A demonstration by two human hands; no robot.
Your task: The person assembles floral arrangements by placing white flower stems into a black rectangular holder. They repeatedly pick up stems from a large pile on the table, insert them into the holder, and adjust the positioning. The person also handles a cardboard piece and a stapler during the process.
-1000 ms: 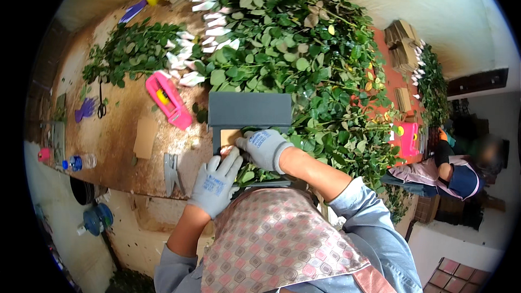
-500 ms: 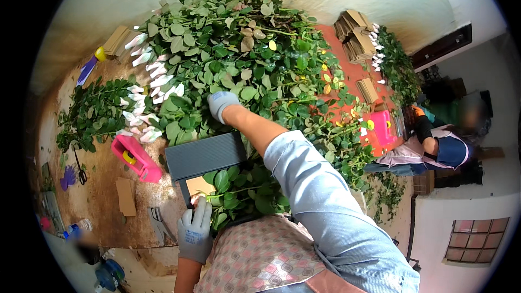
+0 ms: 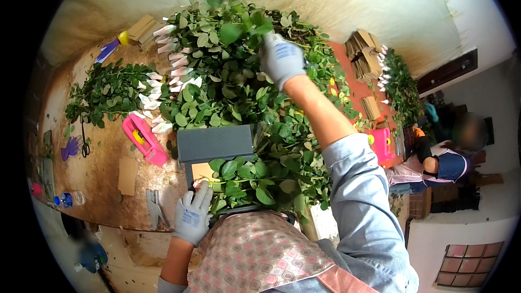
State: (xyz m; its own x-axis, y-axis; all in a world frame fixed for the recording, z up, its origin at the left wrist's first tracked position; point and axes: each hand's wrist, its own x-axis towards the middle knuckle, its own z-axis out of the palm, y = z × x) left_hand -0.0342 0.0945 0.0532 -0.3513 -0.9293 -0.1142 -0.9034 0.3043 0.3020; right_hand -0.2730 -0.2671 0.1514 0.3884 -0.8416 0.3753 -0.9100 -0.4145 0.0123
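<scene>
Raised over the far side of the leaf pile, my right hand [image 3: 282,59], in a grey glove, is closed round a leafy flower stem [image 3: 232,32] that blurs with motion. My left hand [image 3: 192,217], gloved alike, has its fingers closed at the pinkish head end of a leafy flower [image 3: 239,182]. That flower lies over a sheet of cardboard [image 3: 202,172] in a dark open-topped holder [image 3: 214,144] against my apron. Behind the holder spreads a large heap of leafy stems [image 3: 217,87]; white-wrapped heads [image 3: 180,71] line its left edge.
On the brown table lie a pink tape dispenser [image 3: 144,140], a grey stapler [image 3: 156,209], a cardboard piece [image 3: 128,175], black scissors [image 3: 84,140] and a water bottle [image 3: 70,199]. A smaller leafy bunch [image 3: 108,92] is at left. A co-worker [image 3: 434,165] stands at right beside another pink dispenser [image 3: 381,146].
My right hand has risen from the heap near the holder to its far side, lifting a leafy stem. My left hand stays at the flower's head end. The view has shifted slightly.
</scene>
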